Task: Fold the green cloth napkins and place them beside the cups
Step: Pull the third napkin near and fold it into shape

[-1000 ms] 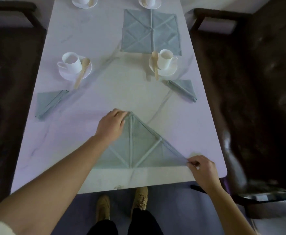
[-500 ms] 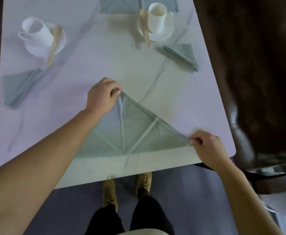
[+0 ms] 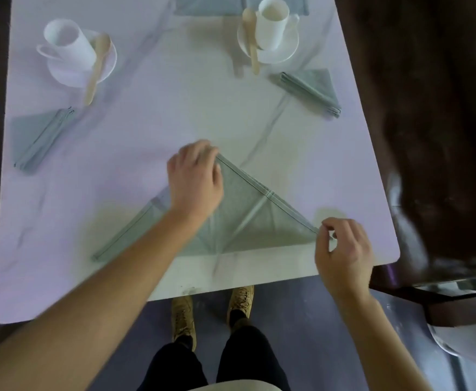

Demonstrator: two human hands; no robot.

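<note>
with the right grip point(image 3: 341, 246) pinching a corner of the triangle napkin point(image 3: 259, 221) and the left grip point(image 3: 194, 182) curled on its apex, an uneven pull could skew the layers.

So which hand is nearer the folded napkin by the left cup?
Left. The left hand is at the triangle napkin's top corner, right of the folded napkin; the right hand pinches the triangle's right corner, farther.

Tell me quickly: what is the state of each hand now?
Left hand: closed, holding the top corner of the napkin.
Right hand: closed, pinching its right corner.
</note>
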